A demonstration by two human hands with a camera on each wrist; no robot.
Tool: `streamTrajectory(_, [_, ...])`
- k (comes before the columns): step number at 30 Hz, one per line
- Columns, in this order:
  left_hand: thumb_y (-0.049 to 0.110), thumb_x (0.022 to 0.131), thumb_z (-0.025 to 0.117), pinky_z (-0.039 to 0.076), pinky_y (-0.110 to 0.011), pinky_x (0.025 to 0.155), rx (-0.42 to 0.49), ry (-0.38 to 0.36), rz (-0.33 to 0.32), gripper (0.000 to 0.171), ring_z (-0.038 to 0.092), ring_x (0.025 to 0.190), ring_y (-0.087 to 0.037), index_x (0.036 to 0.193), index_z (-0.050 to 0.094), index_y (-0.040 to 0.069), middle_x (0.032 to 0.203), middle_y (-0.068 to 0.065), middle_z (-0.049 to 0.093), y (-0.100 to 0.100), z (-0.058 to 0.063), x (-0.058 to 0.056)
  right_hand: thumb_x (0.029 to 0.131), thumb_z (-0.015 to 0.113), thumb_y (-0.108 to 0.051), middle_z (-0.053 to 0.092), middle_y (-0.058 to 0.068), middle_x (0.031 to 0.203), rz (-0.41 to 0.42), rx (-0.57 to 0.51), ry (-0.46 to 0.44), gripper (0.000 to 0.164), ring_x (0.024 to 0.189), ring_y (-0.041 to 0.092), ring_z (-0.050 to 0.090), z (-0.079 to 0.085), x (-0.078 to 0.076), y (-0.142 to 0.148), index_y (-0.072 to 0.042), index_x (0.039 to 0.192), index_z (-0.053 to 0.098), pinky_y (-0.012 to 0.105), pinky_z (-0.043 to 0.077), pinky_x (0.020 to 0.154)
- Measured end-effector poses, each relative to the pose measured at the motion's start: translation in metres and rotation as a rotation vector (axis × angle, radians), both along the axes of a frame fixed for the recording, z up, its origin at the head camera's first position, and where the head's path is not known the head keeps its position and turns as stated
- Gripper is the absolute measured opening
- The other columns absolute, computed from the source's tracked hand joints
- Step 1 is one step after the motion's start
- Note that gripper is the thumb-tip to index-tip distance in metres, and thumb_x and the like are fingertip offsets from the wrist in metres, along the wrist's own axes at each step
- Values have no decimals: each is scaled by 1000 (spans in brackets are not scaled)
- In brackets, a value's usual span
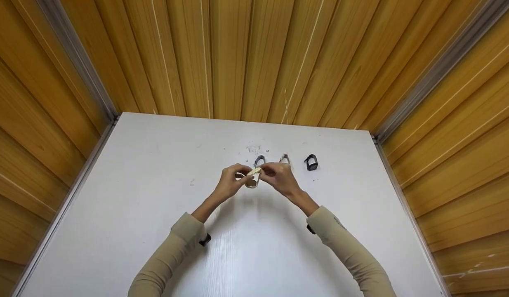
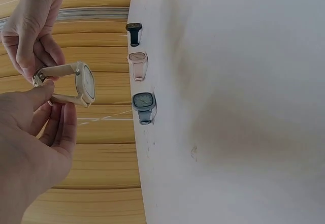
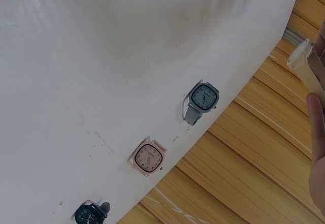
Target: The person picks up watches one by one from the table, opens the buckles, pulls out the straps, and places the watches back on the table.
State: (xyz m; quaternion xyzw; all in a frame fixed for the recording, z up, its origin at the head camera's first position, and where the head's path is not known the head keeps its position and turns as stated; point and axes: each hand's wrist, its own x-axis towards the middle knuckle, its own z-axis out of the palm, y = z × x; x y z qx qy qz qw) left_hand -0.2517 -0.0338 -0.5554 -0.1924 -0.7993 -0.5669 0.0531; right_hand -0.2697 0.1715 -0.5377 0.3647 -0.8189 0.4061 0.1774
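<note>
A cream wristwatch (image 1: 253, 171) is held up above the white table between both hands, its strap bent into a loop. My left hand (image 1: 229, 181) pinches the strap with thumb and fingers. At the strap's far end, by the buckle, the fingers of my right hand (image 2: 36, 31) grip it too. The watch's pale round dial (image 2: 88, 83) faces away from the hands in the left wrist view. In the right wrist view only part of the cream watch (image 3: 302, 61) shows at the right edge.
Three more watches stand in a row near the table's back edge: a blue-grey one (image 3: 204, 97), a pink one (image 3: 148, 157) and a black one (image 1: 311, 162). The white table (image 1: 147, 173) is bounded by wood-patterned walls (image 1: 229, 57) with metal corner posts.
</note>
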Motion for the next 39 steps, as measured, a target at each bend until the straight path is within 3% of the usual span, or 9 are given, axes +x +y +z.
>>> streamTrajectory(9, [3, 92, 74, 63, -40, 88, 7, 15, 19, 16, 71, 98, -34, 106, 72, -4, 104, -19, 73, -1, -5, -1, 91, 68, 7, 77, 19, 92, -7, -45, -58, 11, 80, 29, 77, -8, -1, 0, 9, 100, 72, 26, 64, 69])
streamTrajectory(18, [0, 91, 73, 63, -41, 88, 58, 32, 27, 16, 71, 101, -37, 107, 72, -4, 106, -21, 72, -5, -9, 0, 95, 70, -4, 78, 15, 98, 17, 56, -35, 17, 84, 25, 77, -4, -3, 0, 3, 110, 75, 29, 65, 69])
streamTrajectory(25, [9, 92, 75, 64, -39, 83, 48, 47, 38, 19, 72, 97, -34, 107, 74, -2, 102, -18, 73, -6, -11, 0, 97, 69, -6, 77, 15, 102, 32, 70, -62, 18, 88, 26, 76, -6, -1, -1, 2, 112, 73, 28, 64, 71])
streamTrajectory(32, [9, 91, 77, 64, -35, 82, 64, 58, 65, 16, 72, 92, -30, 103, 77, -1, 98, -15, 74, -7, -12, 0, 98, 68, -7, 76, 17, 105, 45, 60, -96, 18, 93, 28, 75, -8, -1, -3, 3, 113, 71, 31, 65, 74])
streamTrajectory(39, [13, 91, 77, 64, -37, 81, 44, 82, 53, 16, 73, 92, -29, 103, 79, 2, 97, -14, 76, -7, -14, -2, 97, 67, -4, 75, 17, 105, 34, 46, -118, 18, 95, 29, 74, -9, -2, 1, 3, 113, 71, 39, 65, 75])
